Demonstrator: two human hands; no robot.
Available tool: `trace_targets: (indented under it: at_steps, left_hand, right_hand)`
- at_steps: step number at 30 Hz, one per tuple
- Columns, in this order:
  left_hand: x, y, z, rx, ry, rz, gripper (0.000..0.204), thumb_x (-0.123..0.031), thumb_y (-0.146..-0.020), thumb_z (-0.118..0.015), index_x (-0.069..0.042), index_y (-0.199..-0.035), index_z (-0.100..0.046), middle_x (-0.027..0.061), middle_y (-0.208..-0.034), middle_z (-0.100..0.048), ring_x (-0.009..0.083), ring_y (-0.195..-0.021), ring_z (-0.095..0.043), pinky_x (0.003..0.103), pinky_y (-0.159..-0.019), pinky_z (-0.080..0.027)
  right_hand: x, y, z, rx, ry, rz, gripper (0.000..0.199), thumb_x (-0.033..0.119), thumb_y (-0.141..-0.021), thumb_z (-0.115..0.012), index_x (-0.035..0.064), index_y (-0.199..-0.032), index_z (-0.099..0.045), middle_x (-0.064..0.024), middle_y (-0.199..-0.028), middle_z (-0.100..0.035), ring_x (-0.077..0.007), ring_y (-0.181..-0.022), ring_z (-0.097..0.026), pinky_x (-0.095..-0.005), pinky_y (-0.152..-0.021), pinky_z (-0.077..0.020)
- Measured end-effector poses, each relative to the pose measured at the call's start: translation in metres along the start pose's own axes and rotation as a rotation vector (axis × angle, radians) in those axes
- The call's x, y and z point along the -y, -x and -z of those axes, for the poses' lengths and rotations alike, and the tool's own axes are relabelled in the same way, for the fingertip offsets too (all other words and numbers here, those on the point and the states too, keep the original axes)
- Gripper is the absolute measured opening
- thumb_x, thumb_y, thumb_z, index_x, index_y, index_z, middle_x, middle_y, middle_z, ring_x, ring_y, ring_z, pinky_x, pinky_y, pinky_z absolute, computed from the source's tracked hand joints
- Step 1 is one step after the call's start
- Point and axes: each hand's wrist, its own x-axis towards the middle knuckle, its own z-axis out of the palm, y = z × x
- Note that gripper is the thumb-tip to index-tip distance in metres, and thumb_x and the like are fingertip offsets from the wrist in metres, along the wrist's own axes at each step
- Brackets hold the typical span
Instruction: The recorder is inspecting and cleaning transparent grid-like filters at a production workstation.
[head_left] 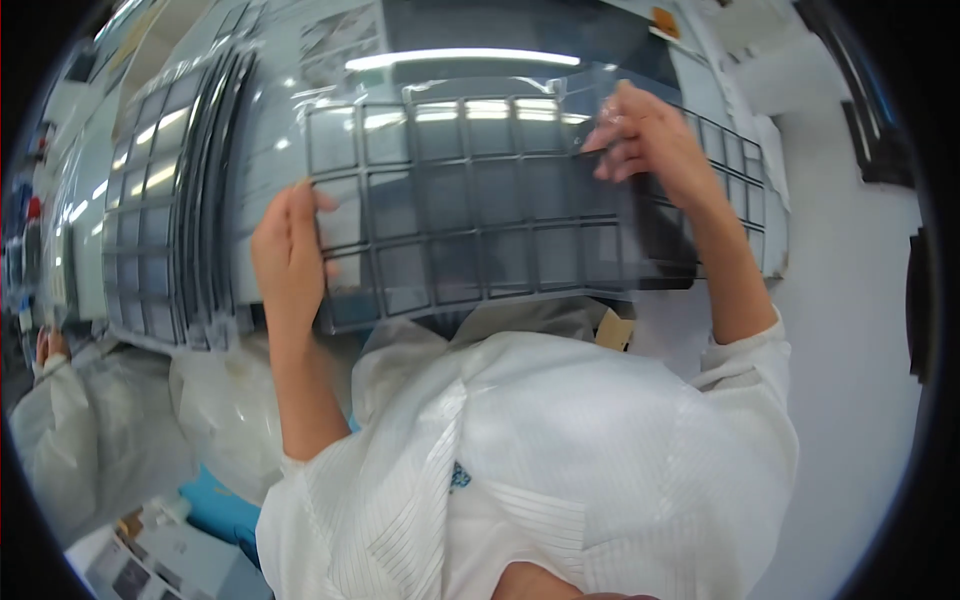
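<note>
In front of me is a flat panel with a black grid (475,230), wrapped in glossy clear plastic film. Its left edge is gripped by my left hand (285,250), with fingertips showing over the grid's side. At the panel's upper right corner, my right hand (655,145) has its fingers curled together on the clear film (608,105), which catches the light there; the exact pinch is slightly blurred. Beyond my right wrist, part of another black grid (742,170) shows on the table, next to a dark flat piece (665,235).
Several black grid panels (150,215) stand stacked to the left, wrapped in clear film. A dark sheet (480,25) lies at the far side of the table. At the left, another person's hand (52,345) and pale sleeve show. A small cardboard piece (614,330) sits near my body.
</note>
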Motion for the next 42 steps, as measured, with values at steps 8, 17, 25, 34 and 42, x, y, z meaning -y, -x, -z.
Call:
trace_targets:
  at_steps: [8, 17, 25, 34, 42]
  left_hand:
    - [0.004, 0.005, -0.006, -0.044, 0.046, -0.123, 0.035, -0.031, -0.102, -0.042, -0.005, -0.086, -0.059, -0.0052, -0.050, -0.037, 0.0025, -0.041, -0.034, 0.020, -0.038, -0.028]
    - [-0.034, 0.002, -0.028, 0.156, 0.082, -0.156, 0.033, -0.029, -0.102, -0.043, -0.004, -0.087, -0.058, -0.0014, -0.053, -0.048, 0.0044, -0.042, -0.046, 0.019, -0.038, -0.032]
    - [-0.080, -0.028, -0.145, 0.658, -0.001, -0.218, 0.031, -0.027, -0.097, -0.052, 0.000, -0.083, -0.059, 0.0053, -0.055, -0.059, 0.0093, -0.044, -0.054, 0.023, -0.044, -0.040]
    - [-0.081, -0.037, -0.222, 0.629, -0.443, -0.550, 0.046, -0.039, -0.092, -0.058, -0.002, -0.066, -0.063, 0.0045, -0.052, -0.056, 0.0134, -0.048, -0.054, 0.029, -0.052, -0.042]
    - [-0.078, -0.031, -0.212, 0.583, -0.543, -0.494, 0.044, -0.041, -0.090, -0.058, -0.004, -0.068, -0.068, 0.0062, -0.059, -0.062, 0.0242, -0.059, -0.061, 0.036, -0.059, -0.047]
  right_hand:
    - [-0.001, 0.017, -0.006, 0.037, 0.190, 0.056, 0.028, 0.027, -0.093, -0.060, 0.0016, -0.103, -0.056, -0.0068, -0.079, -0.064, -0.0104, -0.058, -0.062, -0.0207, -0.050, -0.0471]
    - [0.011, 0.051, 0.027, -0.204, 0.099, 0.294, 0.018, 0.018, -0.093, -0.060, 0.0029, -0.102, -0.060, -0.0039, -0.071, -0.063, -0.0076, -0.054, -0.059, -0.0194, -0.048, -0.0464]
    - [-0.015, 0.071, 0.152, -0.598, 0.353, 0.379, 0.028, 0.022, -0.090, -0.066, 0.0045, -0.111, -0.061, 0.0030, -0.063, -0.057, -0.0013, -0.047, -0.045, -0.0164, -0.041, -0.0307]
    - [-0.062, 0.089, 0.213, -0.641, 0.369, 0.234, 0.033, 0.024, -0.090, -0.068, 0.0037, -0.115, -0.058, 0.0058, -0.057, -0.048, -0.0004, -0.043, -0.036, -0.0175, -0.039, -0.0249]
    - [-0.072, 0.084, 0.209, -0.565, 0.320, 0.214, 0.033, 0.024, -0.091, -0.066, 0.0041, -0.116, -0.058, 0.0060, -0.058, -0.048, -0.0002, -0.044, -0.036, -0.0174, -0.040, -0.0252]
